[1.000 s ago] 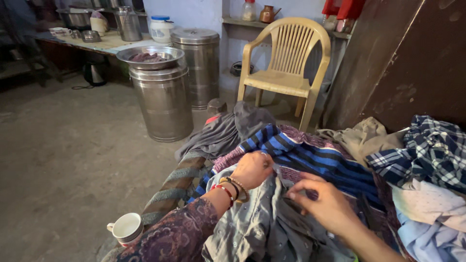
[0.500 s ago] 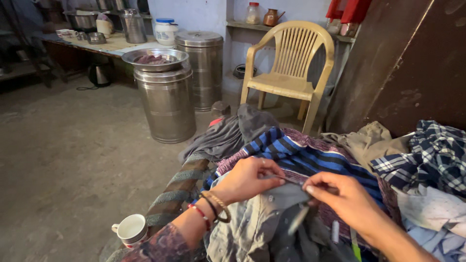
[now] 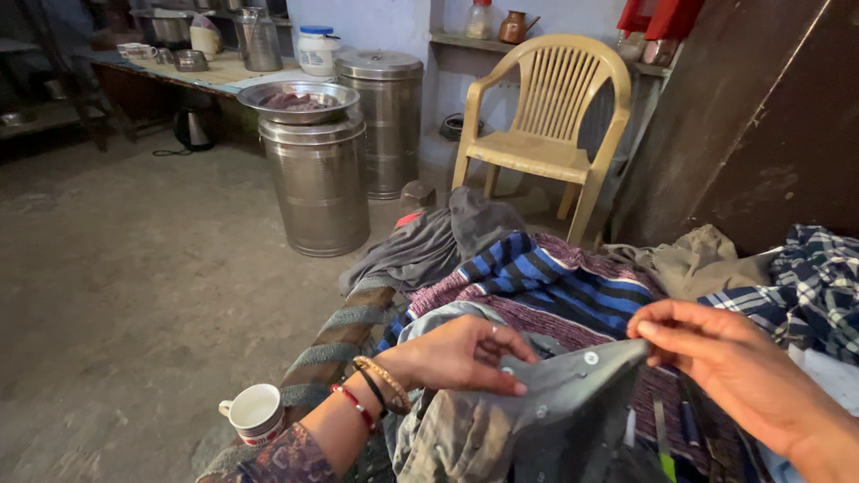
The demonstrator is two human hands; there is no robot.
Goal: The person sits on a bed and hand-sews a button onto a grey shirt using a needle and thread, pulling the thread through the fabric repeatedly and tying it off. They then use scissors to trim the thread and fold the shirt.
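The grey buttoned garment (image 3: pixel 573 380) is pinched taut between left hand (image 3: pixel 456 355) and right hand (image 3: pixel 716 358); a slackened pinch could drop it; the nearby cup (image 3: pixel 255 413) could be knocked.

My left hand (image 3: pixel 456 356) near centre, right hand (image 3: pixel 725 371) right of it, shirt (image 3: pixel 555 394) stretched between both. Clothes pile (image 3: pixel 555 277) just behind hands. Cup (image 3: pixel 255 413) on floor, near left. Two drums (image 3: pixel 318 183) far left of centre, basin (image 3: pixel 298 100) on nearer drum. Chair (image 3: pixel 546 125) far, right of drums. Table (image 3: pixel 210 72) far left.
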